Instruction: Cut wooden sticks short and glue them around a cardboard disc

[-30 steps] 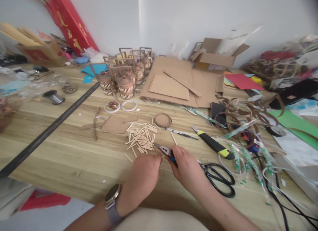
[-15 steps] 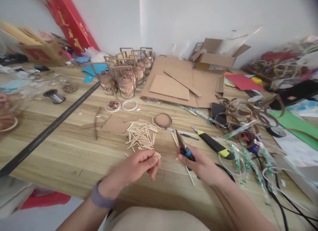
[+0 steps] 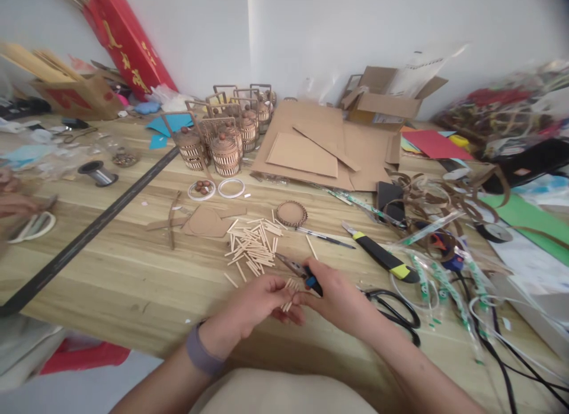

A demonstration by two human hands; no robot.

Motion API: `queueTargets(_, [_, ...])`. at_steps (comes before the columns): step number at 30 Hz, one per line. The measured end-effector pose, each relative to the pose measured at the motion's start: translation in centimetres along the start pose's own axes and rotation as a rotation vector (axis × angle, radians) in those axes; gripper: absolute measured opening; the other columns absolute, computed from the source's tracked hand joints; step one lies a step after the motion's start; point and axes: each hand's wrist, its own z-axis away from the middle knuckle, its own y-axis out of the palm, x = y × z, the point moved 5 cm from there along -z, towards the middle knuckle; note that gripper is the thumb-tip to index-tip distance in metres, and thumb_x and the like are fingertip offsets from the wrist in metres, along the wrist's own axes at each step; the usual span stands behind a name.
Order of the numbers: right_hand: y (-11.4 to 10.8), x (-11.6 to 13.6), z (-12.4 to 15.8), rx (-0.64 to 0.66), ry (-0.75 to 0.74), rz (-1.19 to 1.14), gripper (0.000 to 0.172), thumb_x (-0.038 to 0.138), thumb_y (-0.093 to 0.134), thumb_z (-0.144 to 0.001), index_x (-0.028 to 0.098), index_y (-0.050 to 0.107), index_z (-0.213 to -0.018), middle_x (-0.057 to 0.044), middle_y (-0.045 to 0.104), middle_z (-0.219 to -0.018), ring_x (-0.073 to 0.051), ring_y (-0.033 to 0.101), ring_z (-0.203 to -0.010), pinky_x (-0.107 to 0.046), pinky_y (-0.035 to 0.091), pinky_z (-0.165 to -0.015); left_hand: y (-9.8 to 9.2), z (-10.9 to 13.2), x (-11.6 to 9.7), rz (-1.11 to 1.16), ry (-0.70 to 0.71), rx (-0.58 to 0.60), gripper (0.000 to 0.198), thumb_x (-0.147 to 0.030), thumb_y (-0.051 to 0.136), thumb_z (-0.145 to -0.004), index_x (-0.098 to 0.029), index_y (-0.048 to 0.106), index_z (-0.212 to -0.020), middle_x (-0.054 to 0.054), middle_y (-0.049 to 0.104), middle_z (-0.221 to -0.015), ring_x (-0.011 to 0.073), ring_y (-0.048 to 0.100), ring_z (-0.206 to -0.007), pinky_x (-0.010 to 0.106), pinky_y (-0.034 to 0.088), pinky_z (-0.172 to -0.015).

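My left hand (image 3: 258, 304) is closed on a small bunch of short wooden sticks (image 3: 288, 290) near the table's front edge. Right beside it, my right hand (image 3: 335, 298) grips small blue-handled pliers (image 3: 299, 269), their tip pointing left towards a loose pile of cut sticks (image 3: 252, 248). The fingertips of the two hands nearly touch. Behind the pile lie a round woven cardboard disc (image 3: 291, 214) and flat brown cardboard cut-outs (image 3: 205, 222).
Black scissors (image 3: 395, 317) and a yellow-black utility knife (image 3: 382, 258) lie right of my hands. Small woven lantern baskets (image 3: 222, 147), cardboard sheets (image 3: 320, 150), a long black ruler (image 3: 89, 230) and tangled strips and cables (image 3: 448, 254) crowd the table. Another person's hand (image 3: 13, 203) shows at far left.
My right hand has swung the pliers from pointing up back down to the left, close to my left hand. My left hand now shows several sticks fanned in its fingers.
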Motion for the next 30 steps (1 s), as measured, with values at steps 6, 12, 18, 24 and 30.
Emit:
queueTargets(6, [-1.2, -3.3, -0.4, -0.133, 0.198, 0.205, 0.009, 0.027, 0.055, -0.086, 0.020, 0.051, -0.089, -0.007, 0.068, -0.084, -0.022, 0.063, -0.076, -0.028, 0.038, -0.062, -1.5, 0.5, -1.2, -0.405, 0.143, -0.177, 0.040, -0.052, 0.044, -0.089, -0.018, 0.056, -0.071, 0.002, 0.065, -0.067, 0.0173, 0.058, -0.066, 0.028, 0.041, -0.068])
queueTargets(12, [-0.3, -4.8, -1.1, -0.064, 0.366, 0.384, 0.011, 0.020, 0.051, -0.087, 0.018, 0.053, -0.097, -0.013, 0.071, -0.093, -0.026, 0.067, -0.084, -0.029, 0.035, -0.061, -4.0, 1.7, -3.4, -1.074, 0.225, -0.610, 0.030, -0.028, 0.036, -0.097, -0.021, 0.059, -0.079, 0.005, 0.067, -0.075, 0.0204, 0.060, -0.069, 0.029, 0.037, -0.066])
queueTargets(18, [0.4, -4.3, -1.6, -0.041, 0.370, 0.344, 0.014, 0.014, 0.045, -0.086, 0.014, 0.054, -0.096, -0.017, 0.071, -0.087, -0.026, 0.068, -0.077, -0.029, 0.034, -0.058, -4.3, 1.2, -3.1, -1.287, 0.413, -0.714, 0.029, -0.019, 0.035, -0.097, -0.018, 0.063, -0.108, 0.013, 0.069, -0.107, 0.0265, 0.062, -0.102, 0.038, 0.043, -0.091])
queueTargets(24, [-1.2, -2.9, -1.0, -0.067, 0.238, 0.041, 0.011, 0.017, 0.043, -0.083, 0.020, 0.053, -0.087, -0.003, 0.064, -0.079, -0.018, 0.060, -0.075, -0.026, 0.041, -0.066, -3.2, 1.9, -3.3, -0.842, 0.478, -0.626, 0.032, -0.027, 0.037, -0.096, -0.018, 0.063, -0.113, 0.012, 0.067, -0.118, 0.0267, 0.058, -0.114, 0.042, 0.040, -0.101])
queueTargets(30, [-2.6, -0.4, -1.1, -0.233, 0.103, -0.476, 0.019, 0.040, 0.049, -0.082, 0.021, 0.051, -0.083, 0.003, 0.051, -0.071, -0.015, 0.048, -0.065, -0.026, 0.041, -0.062, 1.5, 0.4, -1.2, -0.218, 0.131, -0.060, 0.044, -0.047, 0.039, -0.094, -0.014, 0.066, -0.104, 0.010, 0.075, -0.100, 0.0218, 0.064, -0.087, 0.034, 0.047, -0.079])
